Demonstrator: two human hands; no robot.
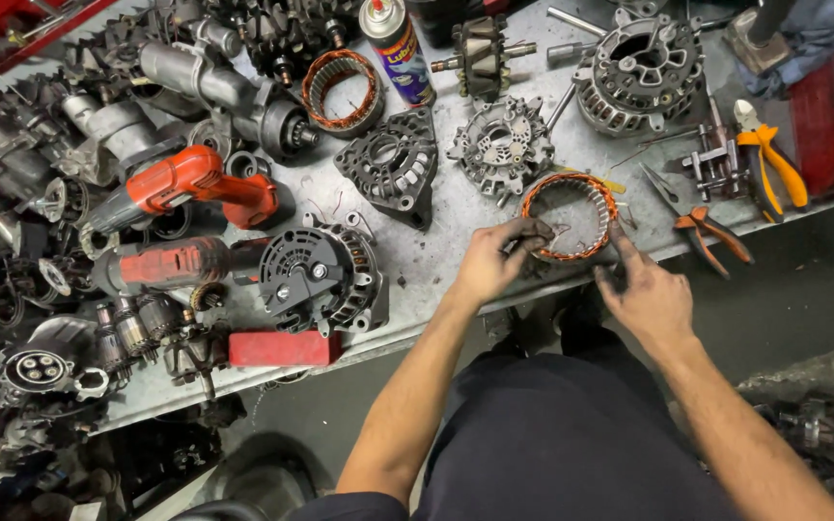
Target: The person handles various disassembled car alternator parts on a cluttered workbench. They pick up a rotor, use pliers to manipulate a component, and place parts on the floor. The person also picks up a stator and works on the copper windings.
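At the near edge of the bench (456,207), both hands work a copper-wound ring (569,216). Left hand (492,260) pinches its near-left rim; right hand (651,297) presses fingers against the lower right side, though I cannot tell if it truly grips. Step: inspecting or freeing windings, I judge. Next move needs a firm hold. Orange pliers (711,232) lie just beside.
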